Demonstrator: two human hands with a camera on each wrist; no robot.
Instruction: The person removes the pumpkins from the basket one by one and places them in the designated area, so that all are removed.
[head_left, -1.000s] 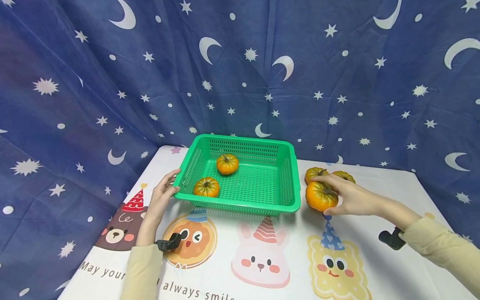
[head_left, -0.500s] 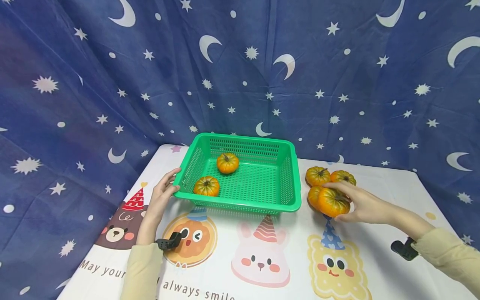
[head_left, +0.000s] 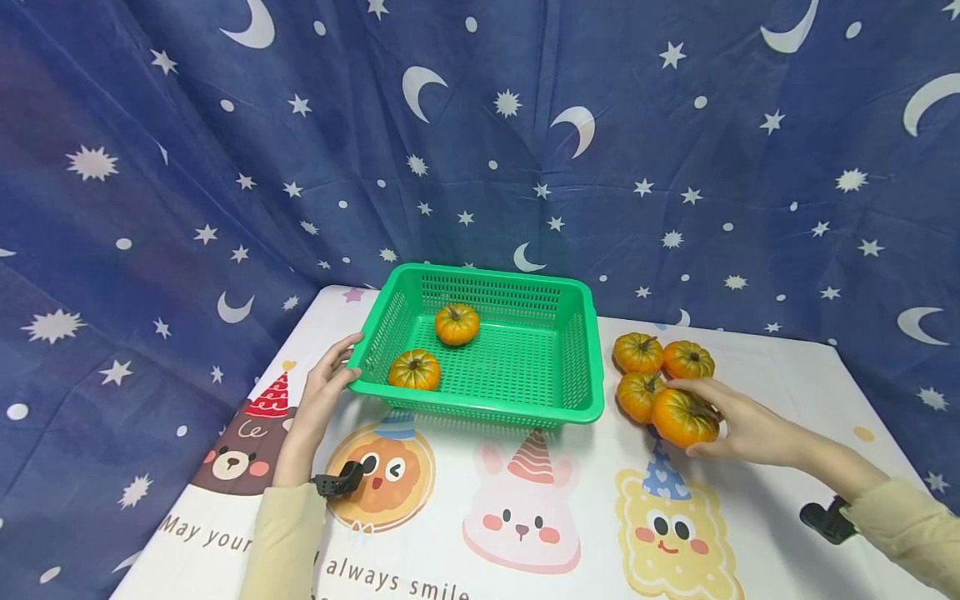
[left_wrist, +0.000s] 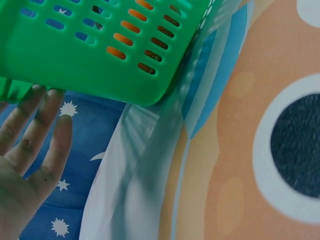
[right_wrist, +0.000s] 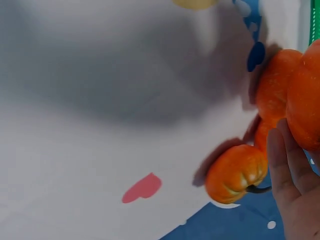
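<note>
A green perforated plastic basket (head_left: 487, 408) stands on the table with two small orange pumpkins in it, one at the back (head_left: 457, 324) and one near the front left corner (head_left: 415, 370). My left hand (head_left: 321, 392) touches the basket's left rim, its fingers fairly straight in the left wrist view. Right of the basket, my right hand (head_left: 738, 425) holds a small pumpkin (head_left: 684, 418) between thumb and fingers. This pumpkin partly covers another pumpkin (head_left: 637, 397); whether it rests on the table I cannot tell. Two more pumpkins (head_left: 637, 352) (head_left: 688, 360) sit just behind.
The table carries a white cloth (head_left: 592, 508) with printed cartoon figures and lettering. Behind it hangs a dark blue curtain (head_left: 480, 133) with moons and stars. A black wrist camera (head_left: 827, 520) is strapped to the right wrist, another (head_left: 341, 481) to the left.
My right hand has moved right and toward me with the pumpkin, uncovering the pumpkins behind and to the left. The left hand and basket have stayed in place.
</note>
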